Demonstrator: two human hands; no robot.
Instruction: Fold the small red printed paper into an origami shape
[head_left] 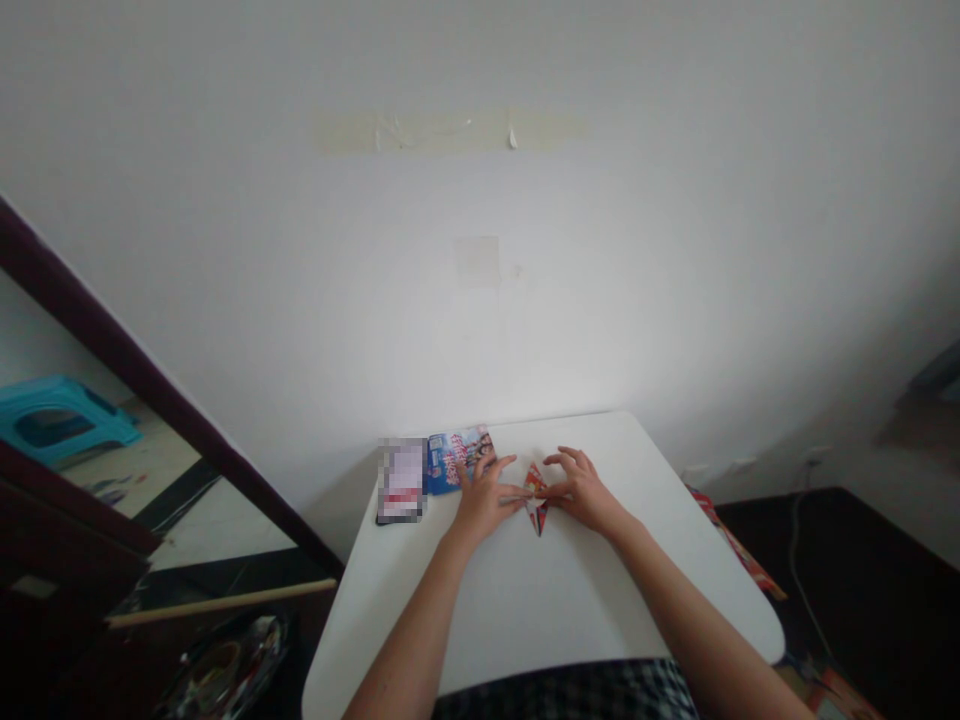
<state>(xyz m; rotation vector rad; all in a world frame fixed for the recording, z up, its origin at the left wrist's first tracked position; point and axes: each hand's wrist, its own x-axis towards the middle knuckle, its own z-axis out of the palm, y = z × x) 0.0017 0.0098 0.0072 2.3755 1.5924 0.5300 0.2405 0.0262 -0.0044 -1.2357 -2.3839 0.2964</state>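
A small diamond-shaped piece of folded paper (538,522), printed in red, white and dark colours, lies on the white table between my hands. My left hand (482,500) reaches it from the left, its thumb on the paper's middle and its other fingers raised and curved. From the right, my right hand (589,492) meets the same middle part with its thumb, the upper fingers bent above it. Both hands hold the paper at its waist, where the thumb tips nearly meet. The fingertips partly cover the paper there.
A blue printed booklet (444,468) lies by my left hand, next to a phone-like object (402,485) with a blurred face. The white table (540,610) stands against the wall. Left are a dark-framed mirror (150,345) and a wooden stick (225,602).
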